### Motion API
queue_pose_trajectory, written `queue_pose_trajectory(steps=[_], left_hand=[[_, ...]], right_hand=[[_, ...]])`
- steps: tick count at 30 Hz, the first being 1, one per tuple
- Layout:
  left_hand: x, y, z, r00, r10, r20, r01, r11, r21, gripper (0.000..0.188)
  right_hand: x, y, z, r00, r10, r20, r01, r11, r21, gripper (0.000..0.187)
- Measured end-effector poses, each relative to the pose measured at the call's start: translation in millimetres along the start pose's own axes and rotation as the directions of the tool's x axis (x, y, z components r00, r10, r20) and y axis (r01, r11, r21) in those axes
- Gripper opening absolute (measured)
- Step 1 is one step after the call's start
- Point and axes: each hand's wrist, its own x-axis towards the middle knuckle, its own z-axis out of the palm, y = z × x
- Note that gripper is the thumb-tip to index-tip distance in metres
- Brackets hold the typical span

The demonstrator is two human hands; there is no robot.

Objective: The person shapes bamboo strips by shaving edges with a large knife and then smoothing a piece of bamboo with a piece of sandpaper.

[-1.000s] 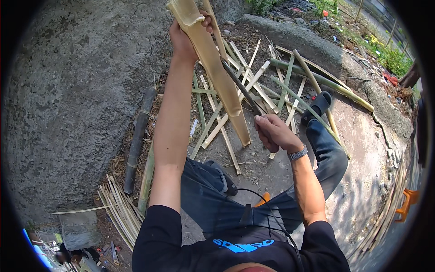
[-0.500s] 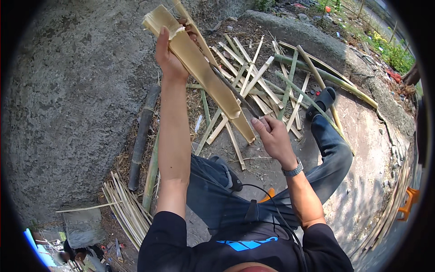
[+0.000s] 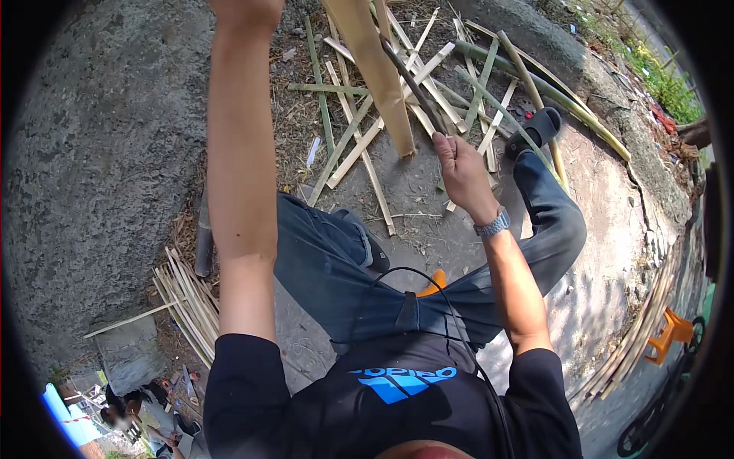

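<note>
My left hand (image 3: 248, 9) is at the top edge, with its fingers cut off by the frame, so what it grips is hidden. A split bamboo piece (image 3: 375, 76), pale on its inner face, hangs slanting from the top edge, its lower end above the ground. My right hand (image 3: 464, 174) is closed around the handle end of a long dark-bladed knife (image 3: 417, 86). The blade slants up to the left, close along the right side of the bamboo. Whether it touches the bamboo, I cannot tell.
Several bamboo strips (image 3: 357, 158) lie criss-crossed on the ground ahead. Longer bamboo poles (image 3: 569, 103) lie beyond my sandalled foot (image 3: 543, 126). A bundle of thin strips (image 3: 187, 302) is at the left, and an orange stool (image 3: 671, 334) stands at right. A concrete slope rises on the left.
My left hand has gone up and left, partly out of the frame. The bamboo has risen toward the top edge, and the right hand with the knife sits higher in view.
</note>
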Motion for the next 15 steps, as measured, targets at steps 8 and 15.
queue_pose_trajectory(steps=[8, 15], left_hand=[[-47.8, -61.2, -25.1, 0.885, -0.301, -0.357, 0.263, 0.953, -0.15, 0.078], [-32.5, -59.6, -34.4, 0.92, -0.39, -0.037, 0.327, 0.816, -0.476, 0.074]], right_hand=[[8.6, 31.3, 12.7, 0.992, 0.071, 0.102, -0.07, 0.997, -0.018, 0.059], [10.8, 16.3, 4.4, 0.834, 0.264, 0.485, -0.417, 0.877, 0.24, 0.051]])
